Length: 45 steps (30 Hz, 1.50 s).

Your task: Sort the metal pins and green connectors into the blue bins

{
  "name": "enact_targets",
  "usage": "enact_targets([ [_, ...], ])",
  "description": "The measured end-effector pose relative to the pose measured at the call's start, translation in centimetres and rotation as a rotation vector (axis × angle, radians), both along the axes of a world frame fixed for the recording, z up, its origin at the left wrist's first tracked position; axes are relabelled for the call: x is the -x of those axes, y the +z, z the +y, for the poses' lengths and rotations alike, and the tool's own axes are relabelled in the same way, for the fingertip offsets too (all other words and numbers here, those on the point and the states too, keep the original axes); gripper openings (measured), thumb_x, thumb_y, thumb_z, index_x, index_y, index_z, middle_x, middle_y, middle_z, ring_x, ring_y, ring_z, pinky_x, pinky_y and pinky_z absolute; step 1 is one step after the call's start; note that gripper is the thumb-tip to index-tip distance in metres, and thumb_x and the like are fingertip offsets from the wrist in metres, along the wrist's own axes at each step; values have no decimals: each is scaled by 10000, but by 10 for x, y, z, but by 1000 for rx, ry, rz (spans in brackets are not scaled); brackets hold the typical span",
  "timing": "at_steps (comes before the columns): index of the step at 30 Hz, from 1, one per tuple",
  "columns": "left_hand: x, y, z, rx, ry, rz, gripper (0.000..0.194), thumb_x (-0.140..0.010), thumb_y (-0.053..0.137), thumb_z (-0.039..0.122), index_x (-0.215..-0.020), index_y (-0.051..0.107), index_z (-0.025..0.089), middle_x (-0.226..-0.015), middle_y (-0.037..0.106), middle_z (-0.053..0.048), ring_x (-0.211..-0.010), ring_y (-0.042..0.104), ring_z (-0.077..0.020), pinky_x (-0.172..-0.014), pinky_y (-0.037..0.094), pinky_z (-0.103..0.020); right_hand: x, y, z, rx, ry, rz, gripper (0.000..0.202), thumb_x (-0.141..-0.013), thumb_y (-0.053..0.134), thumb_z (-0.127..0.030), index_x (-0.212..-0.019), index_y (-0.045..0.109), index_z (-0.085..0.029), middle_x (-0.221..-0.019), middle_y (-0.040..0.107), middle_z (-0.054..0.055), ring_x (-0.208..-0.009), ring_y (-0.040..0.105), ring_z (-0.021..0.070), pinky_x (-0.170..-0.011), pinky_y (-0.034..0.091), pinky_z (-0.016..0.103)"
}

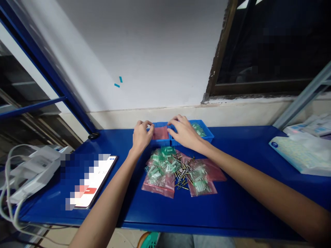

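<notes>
Two small blue bins stand side by side against the wall. The left bin (162, 142) holds pink plastic bags (160, 133); the right bin (209, 135) holds small clear bags with green marks (198, 130). My left hand (141, 136) is at the left bin's left side, fingers curved and thumb apart. My right hand (184, 131) reaches over the two bins' meeting edge, its thumb and fingers apart. No held thing shows in either hand; whether the fingertips touch the bins I cannot tell. Nearer me lies a pile of loose thin metal pins (182, 173).
Around the pins lie clear bags with green marks (161, 162) and pink bags (214, 169). A lit phone (99, 179) and a white power strip with cables (36, 172) are at the left. A tissue pack (297, 155) sits right on the blue table (232, 213).
</notes>
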<state>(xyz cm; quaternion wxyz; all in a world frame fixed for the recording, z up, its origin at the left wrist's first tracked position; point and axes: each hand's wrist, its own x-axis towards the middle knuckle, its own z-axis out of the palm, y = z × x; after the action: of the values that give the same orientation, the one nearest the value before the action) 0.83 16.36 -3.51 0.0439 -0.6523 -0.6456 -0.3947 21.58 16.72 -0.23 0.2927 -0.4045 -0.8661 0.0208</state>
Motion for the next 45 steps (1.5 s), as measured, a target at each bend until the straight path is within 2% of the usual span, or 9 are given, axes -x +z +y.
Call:
enact_targets([
  [2, -8, 4, -7, -88, -73, -4, 178, -932, 518, 304, -998, 645, 197, -896, 561, -71, -830, 585, -209, -794, 490, -356, -34, 0, -21, 3, 119, 49, 229, -956, 485, -291, -1059, 672, -207, -1083, 629, 90, -1086, 540, 265, -971, 380, 425],
  [5, -29, 8, -20, -189, -206, 29, 226, -926, 528, 246, -1141, 553, 182, -942, 574, -77, -840, 572, -203, -786, 490, -359, -83, -6, -44, 271, 225, 34, 206, -945, 526, -352, -1022, 689, -254, -885, 688, 34, -832, 616, 214, -799, 438, 374],
  [7, -46, 7, -30, -200, -301, 93, 254, -939, 509, 229, -1187, 516, 173, -1007, 579, -89, -855, 574, -199, -782, 498, -358, -108, -15, -51, 392, 246, -10, 235, -926, 560, -400, -1051, 696, -255, -917, 697, 41, -837, 621, 215, -787, 444, 367],
  [11, -68, 0, -45, -153, -519, 276, 243, -988, 423, 207, -1211, 516, 182, -1079, 572, -92, -870, 593, -183, -765, 518, -330, -131, -36, -54, 450, 233, -116, 424, -816, 687, -523, -1147, 689, -258, -1075, 660, 73, -1010, 582, 265, -900, 425, 407],
  [14, -72, -4, -48, -128, -623, 382, 306, -984, 429, 207, -1284, 490, 201, -1128, 559, -97, -892, 607, -184, -742, 530, -311, -131, -43, -55, 459, 239, -138, 495, -785, 710, -559, -1175, 678, -257, -1110, 636, 78, -1067, 553, 279, -942, 414, 418],
  [21, -65, 0, -45, -64, -673, 404, 365, -978, 427, 216, -1342, 458, 210, -1149, 613, -93, -919, 639, -196, -804, 543, -339, -119, -38, -61, 406, 311, -109, 273, -871, 648, -446, -1080, 711, -282, -1112, 610, 61, -1071, 536, 252, -957, 401, 410],
  [27, -64, -1, -46, -38, -659, 397, 470, -962, 423, 206, -1430, 379, 231, -1203, 616, -101, -912, 652, -198, -785, 544, -328, -108, -36, -72, 420, 383, -139, 341, -770, 740, -519, -1003, 723, -272, -1109, 563, 61, -1062, 499, 256, -932, 406, 404],
  [40, -71, -9, -48, 27, -663, 400, 479, -958, 424, 203, -1435, 392, 224, -1333, 579, -116, -1006, 652, -212, -811, 530, -326, -106, -43, -67, 412, 379, -25, 217, -855, 697, -422, -833, 627, -218, -909, 618, 29, -880, 545, 204, -833, 385, 341],
  [45, -71, -11, -47, 25, -649, 430, 459, -962, 420, 202, -1421, 405, 222, -1346, 570, -112, -1006, 651, -214, -804, 522, -325, -106, -43, -66, 460, 353, 73, 216, -838, 710, -393, -790, 611, -208, -857, 623, 17, -839, 546, 187, -788, 389, 322],
])
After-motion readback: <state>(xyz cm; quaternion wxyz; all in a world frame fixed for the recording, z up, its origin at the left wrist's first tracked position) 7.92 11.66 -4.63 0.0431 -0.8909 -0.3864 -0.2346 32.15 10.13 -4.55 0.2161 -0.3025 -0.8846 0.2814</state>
